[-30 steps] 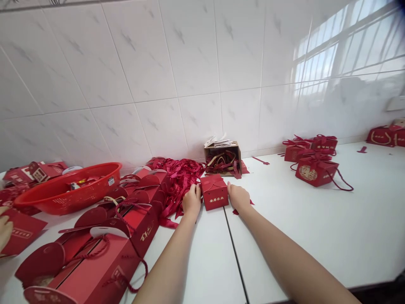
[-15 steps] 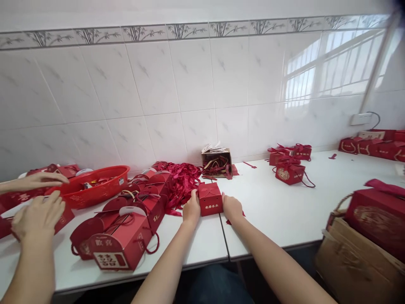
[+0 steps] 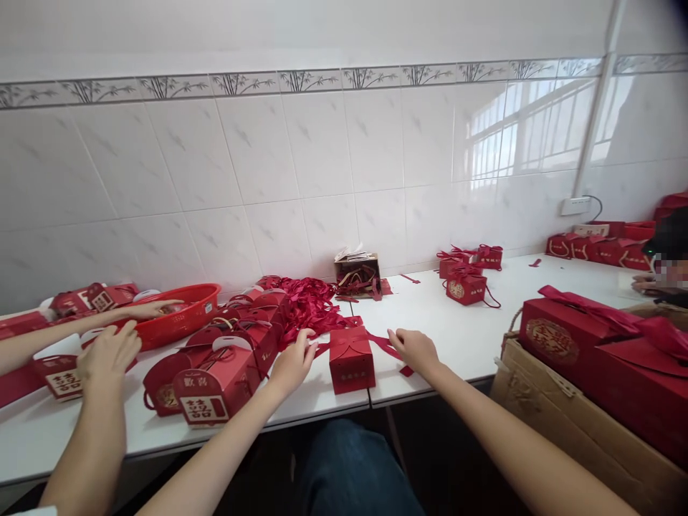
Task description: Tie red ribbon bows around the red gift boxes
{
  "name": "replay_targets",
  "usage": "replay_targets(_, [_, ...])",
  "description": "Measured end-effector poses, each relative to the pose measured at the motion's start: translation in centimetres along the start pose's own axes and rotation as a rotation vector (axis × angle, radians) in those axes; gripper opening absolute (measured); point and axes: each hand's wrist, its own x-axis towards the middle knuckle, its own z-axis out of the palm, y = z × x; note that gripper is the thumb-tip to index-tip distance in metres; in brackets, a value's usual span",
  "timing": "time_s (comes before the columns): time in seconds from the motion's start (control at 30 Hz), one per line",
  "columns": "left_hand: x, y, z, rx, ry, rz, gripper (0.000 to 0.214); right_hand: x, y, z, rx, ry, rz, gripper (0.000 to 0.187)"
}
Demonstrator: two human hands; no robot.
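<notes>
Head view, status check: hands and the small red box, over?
Pinching red ribbon ends: left hand, right hand. Between them small red gift box, upright, ribbon across its top. Behind it ribbon pile; handled boxes to its left.

Faced a wall (image 3: 322, 158) of glossy white marbled tiles, crossed high up by a border strip (image 3: 301, 79) of bamboo-pattern tiles. Caught a barred window's reflection (image 3: 516, 136) in the tiles at the right, bright with daylight. Noted a white pipe (image 3: 594, 129) slanting down the far right to a white socket (image 3: 575, 206), a dark cable (image 3: 598, 203) looping out beside it. Looked across a long white bench (image 3: 430, 315) set against that wall.
</notes>
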Motion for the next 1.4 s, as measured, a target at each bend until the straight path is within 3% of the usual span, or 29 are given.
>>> replay_targets(0.13, [0.0, -0.2, -0.9, -0.061, 0.112, 0.004, 0.021, 0.3, 0.4, -1.5, 0.065, 0.081, -0.024, 0.036])
replay_targets(0.23, [-0.9, 0.4, -1.6, -0.106, 0.146, 0.019, 0.026, -0.6, 0.0, -2.2, 0.151, 0.047, -0.100, 0.042])
replay_targets(0.33, [-2.6, 1.6, -1.9, -0.218, -0.057, 0.070, 0.026, -2.0, -0.7, -2.3, 0.272, -0.120, -0.235, 0.037])
replay_targets(0.4, [-3.5, 2.3, -1.5, -0.319, -0.180, 0.015, 0.019, -2.7, -1.3, -1.9, 0.365, -0.216, -0.268, 0.025])
replay_targets(0.5, [-3.6, 2.5, -0.4, -0.457, -0.192, -0.139, 0.007, -2.8, -1.8, -0.7, 0.568, -0.273, -0.174, 0.015])
replay_targets(0.67, [-2.3, 1.6, 1.5, -0.820, -0.170, -0.420, 0.039, -1.5, -2.4, 1.8, 1.039, -0.279, 0.193, 0.021])
replay_targets(0.73, [-2.0, 1.7, 1.8, -1.033, -0.142, -0.520, 0.039, -1.1, -2.7, 2.5, 1.213, -0.237, 0.327, 0.021])
replay_targets(0.87, [-1.8, 2.5, 1.6, -1.451, -0.025, -0.623, 0.010, -0.5, -3.3, 3.2, 1.549, -0.102, 0.532, 0.015])
replay_targets(1.03, [-1.7, 2.8, 1.6, -1.711, 0.214, -0.737, 0.025, 0.2, -3.8, 2.9, 1.806, 0.028, 0.651, 0.014])
replay_targets(1.2, [-1.3, 2.8, -0.7, -1.760, 0.356, -0.721, 0.017, 0.9, -3.4, 1.1, 1.865, 0.153, 0.635, 0.003])
replay_targets(1.3, [-0.3, 3.2, -3.1, -1.731, 0.427, -0.613, 0.007, 1.4, -3.4, -1.0, 1.819, 0.210, 0.563, 0.007])
replay_targets(1.4, [1.3, 4.0, -5.5, -1.655, 0.464, -0.488, 0.012, 2.0, -3.9, -3.6, 1.725, 0.245, 0.425, 0.016])
